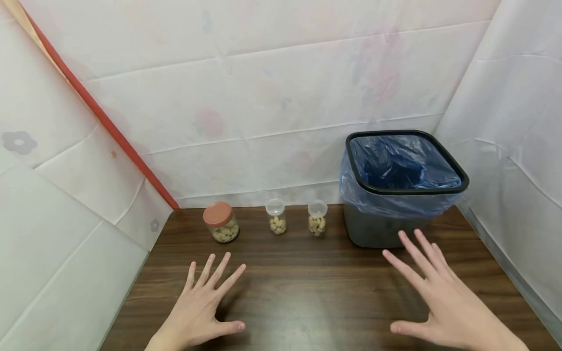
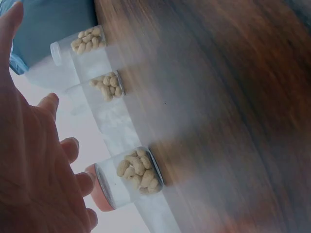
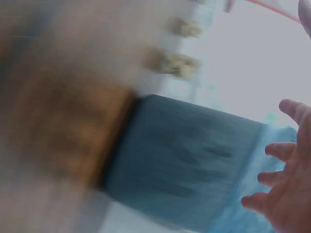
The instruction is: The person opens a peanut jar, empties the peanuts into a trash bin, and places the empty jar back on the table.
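Note:
My left hand [image 1: 197, 307] hovers over the table's left front, fingers spread, holding nothing. Beyond its fingertips stands a jar with an orange-pink lid [image 1: 221, 222], partly filled with peanuts [image 2: 141, 171]. To the right of that jar are two smaller clear jars with translucent lids, a middle one [image 1: 276, 216] and a right one [image 1: 317, 217], each with peanuts inside. My right hand [image 1: 448, 297] is spread over the right front of the table, also holding nothing. Its fingertips point toward a dark grey bin [image 1: 373, 226] with a blue bag liner [image 1: 395, 207].
The dark wood table [image 1: 298, 292] meets a pale patterned cloth [image 1: 263, 97] along its back edge. More cloth hangs at both sides. A red strip [image 1: 101, 112] slants down to the back left corner. The bin has a black rim [image 1: 421, 191] and stands at the back right.

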The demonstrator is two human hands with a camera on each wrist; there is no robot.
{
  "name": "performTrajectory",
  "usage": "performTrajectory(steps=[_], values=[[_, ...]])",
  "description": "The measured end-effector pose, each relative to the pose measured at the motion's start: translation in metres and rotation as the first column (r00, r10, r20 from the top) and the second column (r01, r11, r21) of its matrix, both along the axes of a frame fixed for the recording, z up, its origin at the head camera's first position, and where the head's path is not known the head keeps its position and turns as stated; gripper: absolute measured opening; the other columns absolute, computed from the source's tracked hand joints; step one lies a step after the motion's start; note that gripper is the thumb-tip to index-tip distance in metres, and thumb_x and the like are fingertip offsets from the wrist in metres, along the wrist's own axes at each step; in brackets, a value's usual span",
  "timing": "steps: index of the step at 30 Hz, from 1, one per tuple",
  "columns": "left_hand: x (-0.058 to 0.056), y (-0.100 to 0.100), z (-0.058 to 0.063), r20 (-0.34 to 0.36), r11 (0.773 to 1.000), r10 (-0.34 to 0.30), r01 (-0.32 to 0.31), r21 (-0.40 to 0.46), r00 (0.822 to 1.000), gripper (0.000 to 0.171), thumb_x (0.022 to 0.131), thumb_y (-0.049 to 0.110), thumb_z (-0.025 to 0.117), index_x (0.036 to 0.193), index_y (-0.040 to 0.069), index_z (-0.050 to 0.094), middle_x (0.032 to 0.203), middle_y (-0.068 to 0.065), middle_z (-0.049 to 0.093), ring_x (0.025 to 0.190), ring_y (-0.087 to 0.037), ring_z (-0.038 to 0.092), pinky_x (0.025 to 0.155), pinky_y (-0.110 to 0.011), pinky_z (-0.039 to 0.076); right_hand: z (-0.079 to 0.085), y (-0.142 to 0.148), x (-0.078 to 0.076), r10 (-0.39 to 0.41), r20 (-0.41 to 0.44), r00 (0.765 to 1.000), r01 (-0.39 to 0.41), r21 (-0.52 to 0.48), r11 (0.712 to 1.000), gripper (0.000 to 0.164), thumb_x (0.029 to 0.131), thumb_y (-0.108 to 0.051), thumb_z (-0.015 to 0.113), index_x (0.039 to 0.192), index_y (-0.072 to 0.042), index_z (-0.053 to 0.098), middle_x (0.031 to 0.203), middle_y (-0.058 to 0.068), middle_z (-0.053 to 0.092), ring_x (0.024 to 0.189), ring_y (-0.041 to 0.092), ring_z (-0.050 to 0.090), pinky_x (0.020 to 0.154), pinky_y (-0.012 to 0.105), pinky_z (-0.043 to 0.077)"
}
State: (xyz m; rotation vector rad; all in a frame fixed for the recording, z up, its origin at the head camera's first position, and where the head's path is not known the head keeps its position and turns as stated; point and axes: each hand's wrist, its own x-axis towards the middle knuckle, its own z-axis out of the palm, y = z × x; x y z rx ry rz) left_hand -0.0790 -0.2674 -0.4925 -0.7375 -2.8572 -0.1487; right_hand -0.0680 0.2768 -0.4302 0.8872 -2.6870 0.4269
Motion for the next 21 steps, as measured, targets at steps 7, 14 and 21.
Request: performTrajectory(steps=[7, 14, 21], values=[[-0.003, 0.0, -0.002, 0.025, 1.0, 0.009, -0.01, 0.011, 1.0, 0.118, 0.079, 0.088, 0.073, 0.175, 0.04, 0.022, 0.184, -0.004, 0.013, 0.163, -0.05, 0.023, 0.123, -0.079, 0.008, 0.056, 0.0, -0.024, -0.017, -0.276, 0.961, -0.013, -0.106, 0.994, 0.103, 0.094, -0.086, 0.057, 0.162, -0.01, 0.053, 0.176, 0.026, 0.028, 0.161, 0.053, 0.021, 0.134, 0.053, 0.011], [-0.007, -0.002, -0.002, 0.049, 1.0, 0.026, -0.027, 0.01, 0.998, 0.118, 0.081, 0.088, 0.071, 0.176, 0.04, 0.019, 0.184, -0.003, 0.011, 0.163, -0.049, 0.022, 0.123, -0.078, 0.009, 0.083, 0.024, -0.063, -0.169, -0.261, 0.951, 0.09, -0.289, 0.953, 0.088, 0.101, -0.073, 0.061, 0.163, -0.012, 0.051, 0.176, 0.023, 0.028, 0.16, 0.055, 0.021, 0.126, 0.075, 0.015], [-0.011, -0.002, -0.002, 0.058, 0.998, 0.051, -0.053, 0.039, 0.997, 0.119, 0.082, 0.086, 0.072, 0.176, 0.039, 0.016, 0.184, -0.002, 0.009, 0.164, -0.049, 0.02, 0.126, -0.076, 0.001, 0.088, 0.048, -0.104, -0.355, -0.078, 0.932, 0.259, -0.542, 0.799, 0.061, 0.109, -0.03, 0.061, 0.167, -0.018, 0.046, 0.175, 0.022, 0.032, 0.159, 0.052, 0.025, 0.124, 0.078, 0.013]])
